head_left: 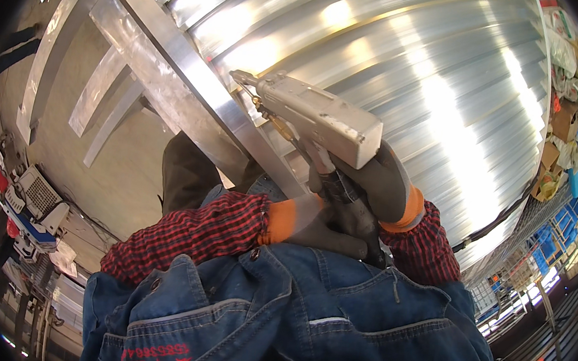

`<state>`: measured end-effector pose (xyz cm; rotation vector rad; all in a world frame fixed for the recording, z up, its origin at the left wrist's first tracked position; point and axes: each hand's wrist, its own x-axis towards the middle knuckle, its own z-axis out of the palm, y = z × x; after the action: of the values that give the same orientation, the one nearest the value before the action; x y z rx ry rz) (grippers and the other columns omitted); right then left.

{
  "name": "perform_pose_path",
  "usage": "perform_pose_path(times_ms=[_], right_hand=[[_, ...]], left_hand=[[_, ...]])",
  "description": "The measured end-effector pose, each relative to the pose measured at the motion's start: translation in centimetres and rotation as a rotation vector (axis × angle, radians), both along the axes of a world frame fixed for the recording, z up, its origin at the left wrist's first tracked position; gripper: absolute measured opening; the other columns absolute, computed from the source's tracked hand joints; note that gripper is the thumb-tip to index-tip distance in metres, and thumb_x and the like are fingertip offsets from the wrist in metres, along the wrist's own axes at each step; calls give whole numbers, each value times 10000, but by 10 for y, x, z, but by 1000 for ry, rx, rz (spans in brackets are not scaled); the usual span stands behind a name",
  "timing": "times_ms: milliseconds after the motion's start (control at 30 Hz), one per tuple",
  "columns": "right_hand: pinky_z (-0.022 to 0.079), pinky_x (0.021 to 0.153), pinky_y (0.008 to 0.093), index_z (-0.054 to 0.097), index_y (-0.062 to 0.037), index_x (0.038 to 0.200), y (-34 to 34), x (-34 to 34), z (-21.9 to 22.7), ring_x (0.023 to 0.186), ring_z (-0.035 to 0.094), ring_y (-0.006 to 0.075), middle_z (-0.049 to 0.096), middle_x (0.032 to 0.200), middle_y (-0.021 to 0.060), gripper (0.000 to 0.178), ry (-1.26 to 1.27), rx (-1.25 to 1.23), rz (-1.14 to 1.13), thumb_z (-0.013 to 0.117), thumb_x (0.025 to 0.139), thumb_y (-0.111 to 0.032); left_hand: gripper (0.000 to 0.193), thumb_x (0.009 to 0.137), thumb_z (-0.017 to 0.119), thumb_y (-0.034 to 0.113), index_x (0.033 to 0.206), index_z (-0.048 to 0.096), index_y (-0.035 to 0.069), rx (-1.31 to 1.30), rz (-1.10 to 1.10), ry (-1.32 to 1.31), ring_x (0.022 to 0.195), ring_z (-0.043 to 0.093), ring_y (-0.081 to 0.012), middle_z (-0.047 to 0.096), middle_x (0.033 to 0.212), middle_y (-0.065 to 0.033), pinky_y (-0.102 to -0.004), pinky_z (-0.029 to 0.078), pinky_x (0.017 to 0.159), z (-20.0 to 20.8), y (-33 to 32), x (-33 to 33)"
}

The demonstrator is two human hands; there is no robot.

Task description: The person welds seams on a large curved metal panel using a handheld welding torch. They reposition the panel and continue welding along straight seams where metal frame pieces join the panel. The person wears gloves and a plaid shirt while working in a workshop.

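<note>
My right hand (386,184), in a dark grey glove with an orange cuff, is closed round the grip of a boxy, pale metal handheld laser welding gun (320,117). A brass-coloured fitting (280,127) runs along the gun's underside towards its narrow nozzle (243,77). That nozzle points up and left, close over the seam between a long flat metal bar (204,80) and a ribbed, shiny metal panel (410,101). Below the grip, my gloved left hand (325,235) is closed on the gun's black cable (357,223); some of its fingers are hidden.
Curved metal strips (104,94) branch off the bar on the left, above a concrete floor (122,163). At lower left stands a grey-and-blue machine (37,200). Cardboard boxes (562,125) and plastic bags lie beyond the panel's right edge. A dark cable (495,227) trails along that edge.
</note>
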<state>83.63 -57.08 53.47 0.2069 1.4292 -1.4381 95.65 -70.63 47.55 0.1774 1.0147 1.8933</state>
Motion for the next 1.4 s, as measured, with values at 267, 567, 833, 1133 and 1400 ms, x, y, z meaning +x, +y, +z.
perform_pose_path(times_ms=[267,567,833,1133,1400], right_hand=[[623,870,332,651,69,1392,-17,-22,-18,1006,745,194,767,1152,152,421,-54,10,117,683,1074,-206],[593,833,338,713,65,1250,-31,-22,-30,938,730,174,780,1041,134,452,66,5,160,637,1068,-342],[585,791,328,750,62,1144,-42,-26,-37,881,734,152,790,953,123,430,41,-34,141,642,1053,-344],[614,793,302,675,78,1333,-44,-37,-30,924,740,156,767,1087,133,427,-54,38,143,670,1084,-268],[605,776,290,673,76,1330,-49,-42,-29,898,724,136,754,1081,109,438,-39,-23,102,664,1105,-299]], left_hand=[[455,997,799,394,1253,724,26,-106,95,-121,1001,748,-203,791,1091,-103,-367,608,872,2,-20,-12],[341,996,811,287,1198,722,27,-66,238,-165,948,741,-170,781,1027,-89,-339,609,812,1,-24,-10],[225,989,744,199,1152,747,44,-25,209,-266,1021,730,-189,776,1069,-81,-363,598,878,-1,-34,-16],[304,1009,771,299,1139,722,29,31,231,-310,925,737,-149,768,1003,-81,-323,608,787,5,-36,-25],[406,1020,749,384,1194,715,19,9,211,-316,935,750,-167,771,1013,-98,-316,619,790,7,-34,-29]])
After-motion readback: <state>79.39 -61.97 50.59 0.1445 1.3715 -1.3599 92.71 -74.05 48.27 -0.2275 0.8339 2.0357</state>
